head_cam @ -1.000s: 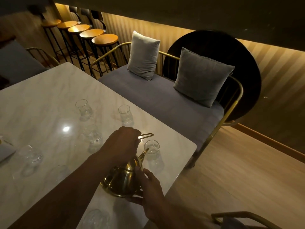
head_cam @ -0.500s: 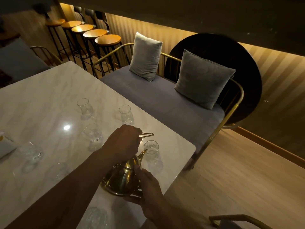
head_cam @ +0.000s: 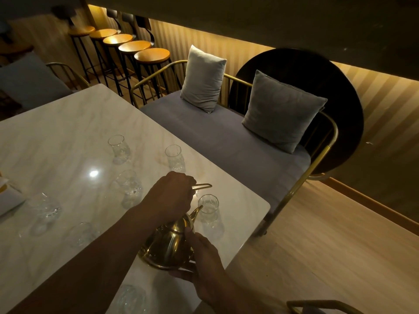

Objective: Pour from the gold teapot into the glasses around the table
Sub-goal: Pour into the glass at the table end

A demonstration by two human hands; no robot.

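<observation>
A gold teapot [head_cam: 166, 248] is tipped forward over the marble table [head_cam: 56, 132], its spout at the rim of a clear glass [head_cam: 208, 207] near the table's right corner. My left hand [head_cam: 170, 196] is closed around the teapot's wire handle from above. My right hand [head_cam: 204, 261] grips the pot's side and base. Several other clear glasses stand around the table, among them a far glass [head_cam: 118, 148], a glass by the sofa edge [head_cam: 175, 157] and a middle glass [head_cam: 130, 184]. No liquid is discernible in the dim light.
A grey sofa [head_cam: 226, 141] with two cushions and a gold frame runs along the table's right side. Several wooden bar stools [head_cam: 136, 47] line the back wall. A folded napkin [head_cam: 9, 196] lies at the table's left edge. A gold chair frame [head_cam: 317, 305] shows at bottom right.
The hands and teapot hold almost the same pose at the corner glass. The camera view has shifted slightly, with the scene sliding a little to the right.
</observation>
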